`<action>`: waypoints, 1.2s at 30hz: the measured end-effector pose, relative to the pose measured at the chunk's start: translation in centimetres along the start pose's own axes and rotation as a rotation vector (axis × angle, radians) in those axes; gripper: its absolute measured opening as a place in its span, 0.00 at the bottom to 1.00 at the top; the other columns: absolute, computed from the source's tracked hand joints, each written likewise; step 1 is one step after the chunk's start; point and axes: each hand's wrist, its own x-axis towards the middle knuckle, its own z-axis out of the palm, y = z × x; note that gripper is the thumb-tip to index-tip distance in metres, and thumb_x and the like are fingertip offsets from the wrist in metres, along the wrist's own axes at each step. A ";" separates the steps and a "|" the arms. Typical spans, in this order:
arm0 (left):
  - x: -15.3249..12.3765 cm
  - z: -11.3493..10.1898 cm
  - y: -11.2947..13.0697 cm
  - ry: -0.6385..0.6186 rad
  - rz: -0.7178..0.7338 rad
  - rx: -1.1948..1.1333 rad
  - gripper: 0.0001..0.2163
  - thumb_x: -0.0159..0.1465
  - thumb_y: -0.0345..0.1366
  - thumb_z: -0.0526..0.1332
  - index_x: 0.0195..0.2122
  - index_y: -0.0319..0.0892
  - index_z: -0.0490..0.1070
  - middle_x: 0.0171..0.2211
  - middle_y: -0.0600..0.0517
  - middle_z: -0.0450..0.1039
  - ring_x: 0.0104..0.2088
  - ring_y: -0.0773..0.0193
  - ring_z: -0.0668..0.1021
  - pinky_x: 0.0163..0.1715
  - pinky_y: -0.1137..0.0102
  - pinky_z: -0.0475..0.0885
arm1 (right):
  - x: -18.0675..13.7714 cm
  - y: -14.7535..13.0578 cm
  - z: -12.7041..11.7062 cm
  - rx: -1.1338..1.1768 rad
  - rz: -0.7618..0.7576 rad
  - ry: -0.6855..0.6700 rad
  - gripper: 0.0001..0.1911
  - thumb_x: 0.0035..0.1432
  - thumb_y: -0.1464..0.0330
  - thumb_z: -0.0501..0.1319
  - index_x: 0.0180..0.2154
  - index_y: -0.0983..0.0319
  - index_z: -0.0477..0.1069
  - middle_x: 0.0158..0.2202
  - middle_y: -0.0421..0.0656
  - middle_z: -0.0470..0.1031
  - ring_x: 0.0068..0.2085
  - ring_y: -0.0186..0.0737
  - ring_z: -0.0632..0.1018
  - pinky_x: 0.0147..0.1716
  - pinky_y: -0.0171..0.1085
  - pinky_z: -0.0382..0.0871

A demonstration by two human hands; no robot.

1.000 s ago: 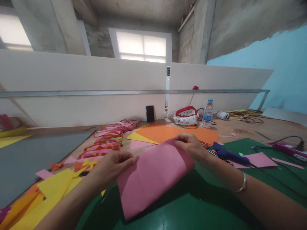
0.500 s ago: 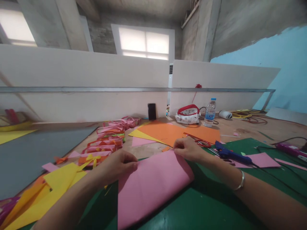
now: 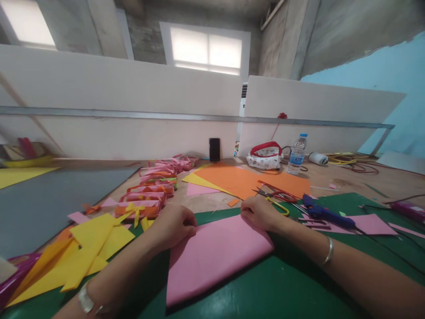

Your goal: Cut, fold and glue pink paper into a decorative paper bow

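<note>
A folded pink paper sheet lies flat on the green mat in front of me. My left hand is curled, its fingers pressing on the sheet's far left corner. My right hand is closed on the sheet's far right corner, fingers pressed together on the fold. Both forearms reach in from below; the right wrist wears a silver bangle.
Scissors and a blue glue gun lie just right of my right hand. Orange sheets, yellow sheets, a row of pink paper baskets, a phone, a pouch and a water bottle surround the mat.
The pink sheet, held raised and curved a second ago, has been lowered flat onto the green mat. Both hands came down with it, and the view tilted lower.
</note>
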 end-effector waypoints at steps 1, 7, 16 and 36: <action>0.0 0.0 -0.1 -0.003 0.002 -0.002 0.06 0.48 0.37 0.57 0.20 0.43 0.72 0.20 0.55 0.73 0.25 0.64 0.73 0.24 0.72 0.60 | 0.0 -0.1 0.1 -0.034 0.003 0.002 0.10 0.52 0.74 0.54 0.25 0.62 0.73 0.29 0.44 0.76 0.32 0.38 0.73 0.31 0.33 0.58; 0.1 -0.7 -0.8 -0.019 -0.013 -0.032 0.10 0.51 0.43 0.56 0.20 0.42 0.69 0.19 0.56 0.68 0.23 0.65 0.70 0.22 0.73 0.59 | 0.2 0.2 0.2 -0.199 0.037 0.002 0.12 0.54 0.74 0.51 0.28 0.63 0.72 0.31 0.48 0.76 0.34 0.41 0.73 0.31 0.35 0.57; -0.1 -0.6 -0.6 0.019 -0.032 0.158 0.05 0.48 0.37 0.57 0.24 0.44 0.71 0.22 0.55 0.72 0.26 0.63 0.73 0.22 0.73 0.59 | -0.4 -0.8 0.6 -0.387 -0.001 0.003 0.12 0.55 0.76 0.50 0.32 0.65 0.72 0.33 0.52 0.74 0.35 0.45 0.73 0.32 0.37 0.59; 0.4 1.4 3.1 0.010 0.429 0.463 0.16 0.64 0.35 0.46 0.27 0.45 0.73 0.25 0.52 0.67 0.24 0.65 0.69 0.22 0.69 0.53 | -1.0 -2.7 1.2 -0.507 -0.045 0.057 0.10 0.53 0.74 0.52 0.34 0.67 0.71 0.33 0.54 0.73 0.34 0.46 0.73 0.34 0.40 0.60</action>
